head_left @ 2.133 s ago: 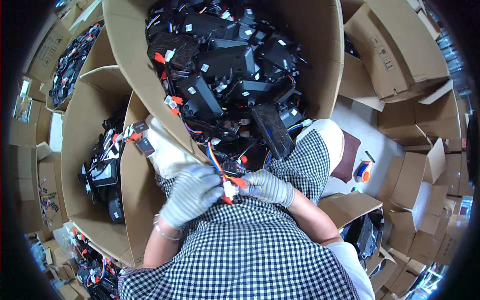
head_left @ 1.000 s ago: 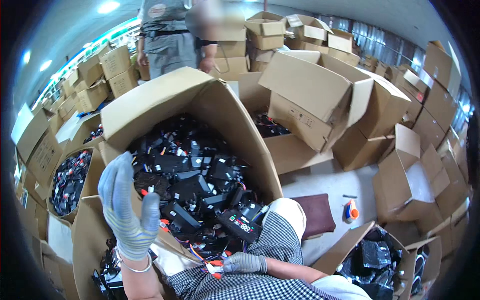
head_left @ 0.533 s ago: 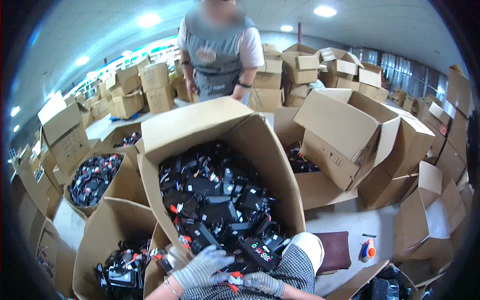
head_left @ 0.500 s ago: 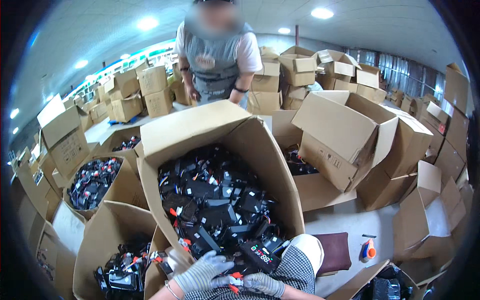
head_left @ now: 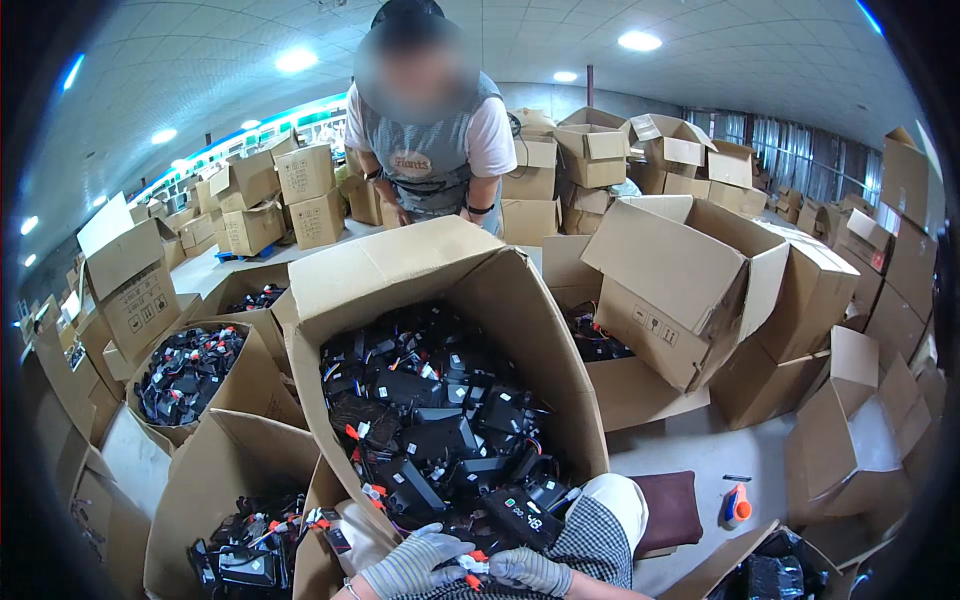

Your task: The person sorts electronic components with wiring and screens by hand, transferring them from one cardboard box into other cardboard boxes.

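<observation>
My left hand, in a striped grey glove, is closed on one side of a small white wire connector with red parts. From the other side my right hand, gloved alike, pinches the same connector. Just beyond my hands lies a black box-shaped device with a lit digital display, near my lap at the edge of a big open carton. Black plastic units with wires and red connectors fill this carton. My fingers partly hide the connector and its wires.
Another carton of black units stands at left, and another behind it. At lower right is a carton with wrapped black packs. An orange-and-white bottle stands on the floor near a maroon cushion. Across the big carton stands a person.
The lit digits on the black device's display are different. Both my hands stay at the connector, with little movement. The view has tilted up slightly, and the person opposite leans a bit differently.
</observation>
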Available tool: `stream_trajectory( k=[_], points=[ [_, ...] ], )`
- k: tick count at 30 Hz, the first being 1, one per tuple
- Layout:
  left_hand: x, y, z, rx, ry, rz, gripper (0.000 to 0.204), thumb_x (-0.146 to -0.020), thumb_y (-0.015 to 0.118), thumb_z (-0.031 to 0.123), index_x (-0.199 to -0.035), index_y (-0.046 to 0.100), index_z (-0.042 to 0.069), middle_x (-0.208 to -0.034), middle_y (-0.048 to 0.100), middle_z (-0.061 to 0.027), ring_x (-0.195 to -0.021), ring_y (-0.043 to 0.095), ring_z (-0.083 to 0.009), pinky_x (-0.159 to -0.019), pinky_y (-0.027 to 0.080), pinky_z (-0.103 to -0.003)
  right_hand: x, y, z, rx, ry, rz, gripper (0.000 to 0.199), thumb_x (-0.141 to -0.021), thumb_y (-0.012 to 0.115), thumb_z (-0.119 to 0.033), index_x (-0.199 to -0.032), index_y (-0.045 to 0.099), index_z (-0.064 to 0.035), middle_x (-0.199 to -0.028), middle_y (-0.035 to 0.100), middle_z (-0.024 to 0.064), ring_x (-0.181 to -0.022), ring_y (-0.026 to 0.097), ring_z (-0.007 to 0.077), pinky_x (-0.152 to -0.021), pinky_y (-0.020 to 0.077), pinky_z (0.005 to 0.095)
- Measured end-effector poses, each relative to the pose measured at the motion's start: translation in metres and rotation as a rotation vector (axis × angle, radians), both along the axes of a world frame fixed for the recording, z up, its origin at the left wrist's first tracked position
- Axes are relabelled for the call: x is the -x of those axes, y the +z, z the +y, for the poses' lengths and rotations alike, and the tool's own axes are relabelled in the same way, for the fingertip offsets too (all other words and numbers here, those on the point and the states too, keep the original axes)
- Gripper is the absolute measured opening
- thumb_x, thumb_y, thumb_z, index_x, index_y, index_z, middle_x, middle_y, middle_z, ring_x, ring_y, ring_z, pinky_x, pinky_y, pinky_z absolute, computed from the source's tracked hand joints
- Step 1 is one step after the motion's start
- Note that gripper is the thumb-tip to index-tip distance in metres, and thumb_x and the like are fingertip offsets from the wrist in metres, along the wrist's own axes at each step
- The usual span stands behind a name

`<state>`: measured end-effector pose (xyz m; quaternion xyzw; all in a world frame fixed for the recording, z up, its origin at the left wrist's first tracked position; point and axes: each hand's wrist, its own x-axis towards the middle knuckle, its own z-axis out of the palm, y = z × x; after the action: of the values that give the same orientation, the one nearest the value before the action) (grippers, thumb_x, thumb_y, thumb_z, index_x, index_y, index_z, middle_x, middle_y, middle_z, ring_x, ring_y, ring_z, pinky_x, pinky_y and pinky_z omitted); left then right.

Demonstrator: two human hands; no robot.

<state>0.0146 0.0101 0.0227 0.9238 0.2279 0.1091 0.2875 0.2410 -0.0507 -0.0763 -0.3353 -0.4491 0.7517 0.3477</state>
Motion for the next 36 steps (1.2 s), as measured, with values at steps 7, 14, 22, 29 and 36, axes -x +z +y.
stream_trajectory(
  k=[7, 14, 22, 29, 36],
  points=[
    [0.006, -0.014, -0.001, 0.037, 0.015, -0.013, 0.043, -0.082, 0.061, 0.03, -0.119, 0.059, 0.007, -0.107, 0.064, -0.0121, -0.102, 0.058, -0.0281, -0.102, 0.031, -0.045, -0.002, 0.013, -0.005, -0.022, 0.062, -0.03, 0.03, -0.092, 0.056, -0.036, -0.093, 0.063, -0.007, -0.069, 0.048, -0.0067, -0.061, 0.038, 0.0024, -0.053, 0.0322, 0.019],
    [-0.001, -0.022, -0.006, 0.065, 0.076, -0.074, 0.041, -0.081, 0.065, 0.022, -0.118, 0.058, 0.005, -0.105, 0.064, -0.0142, -0.096, 0.059, -0.0308, -0.091, 0.042, -0.039, -0.005, 0.024, -0.003, -0.018, 0.032, 0.161, 0.03, -0.093, 0.056, -0.034, -0.091, 0.064, -0.0047, -0.066, 0.049, -0.0057, -0.059, 0.04, 0.0032, -0.052, 0.0313, 0.0187],
    [-0.013, -0.029, -0.03, 0.145, 0.323, -0.194, 0.039, -0.09, 0.054, 0.032, -0.12, 0.056, 0.007, -0.093, 0.066, -0.0154, -0.085, 0.063, -0.0329, -0.073, 0.05, -0.038, -0.006, 0.006, -0.001, -0.029, 0.013, -0.017, 0.031, -0.093, 0.055, -0.036, -0.092, 0.064, -0.0064, -0.066, 0.044, -0.0077, -0.059, 0.036, 0.0025, -0.051, 0.0292, 0.0194],
    [-0.013, -0.031, -0.045, 0.219, 0.359, -0.132, 0.032, -0.09, 0.053, 0.028, -0.113, 0.058, 0.006, -0.092, 0.066, -0.0135, -0.085, 0.063, -0.0295, -0.075, 0.049, -0.035, -0.007, 0.003, -0.009, -0.257, 0.042, -0.209, 0.028, -0.095, 0.051, -0.03, -0.092, 0.062, -0.0044, -0.081, 0.058, 0.0027, -0.074, 0.051, 0.0117, -0.069, 0.0449, 0.0271],
    [-0.014, -0.012, -0.043, 0.258, 0.655, -0.257, 0.028, -0.091, 0.055, 0.014, -0.117, 0.057, 0.005, -0.089, 0.065, -0.0133, -0.083, 0.064, -0.0175, -0.074, 0.049, -0.029, -0.05, 0.065, -0.001, 0.036, -0.449, 0.105, 0.033, -0.091, 0.058, -0.033, -0.091, 0.062, -0.0008, -0.065, 0.046, -0.0087, -0.053, 0.042, 0.0008, -0.045, 0.0309, 0.0176]
  ],
)
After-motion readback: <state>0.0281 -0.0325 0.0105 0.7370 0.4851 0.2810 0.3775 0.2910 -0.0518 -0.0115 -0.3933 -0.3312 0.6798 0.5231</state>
